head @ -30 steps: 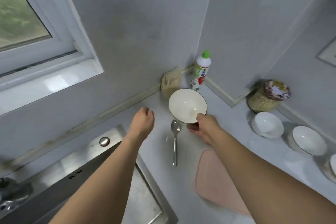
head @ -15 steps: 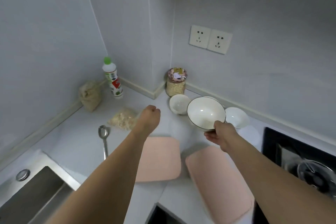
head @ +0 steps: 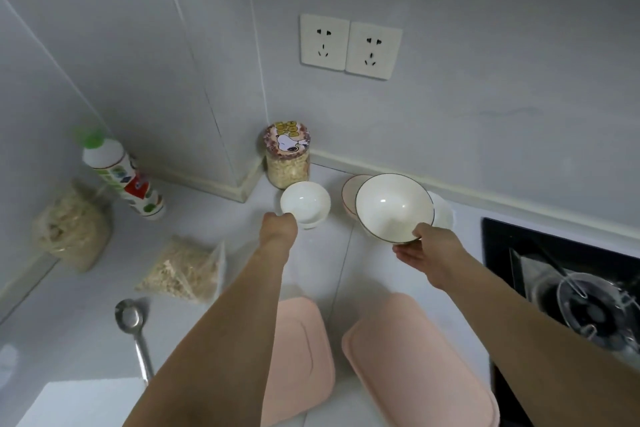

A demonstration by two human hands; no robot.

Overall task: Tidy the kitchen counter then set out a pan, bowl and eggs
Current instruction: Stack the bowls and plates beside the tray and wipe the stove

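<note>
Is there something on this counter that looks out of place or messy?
Yes. A clear bag of oats lies flat and loose on the counter, and a metal ladle lies bare beside it. No spill or damage shows. The right hand holds a dark-rimmed bowl tilted in the air.

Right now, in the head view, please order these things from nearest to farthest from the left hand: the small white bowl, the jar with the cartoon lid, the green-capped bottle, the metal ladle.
From the left hand:
1. Small white bowl, just beyond the knuckles.
2. Jar with the cartoon lid, behind that bowl in the wall corner.
3. Green-capped bottle, far left by the wall.
4. Metal ladle, lower left on the counter.
</note>
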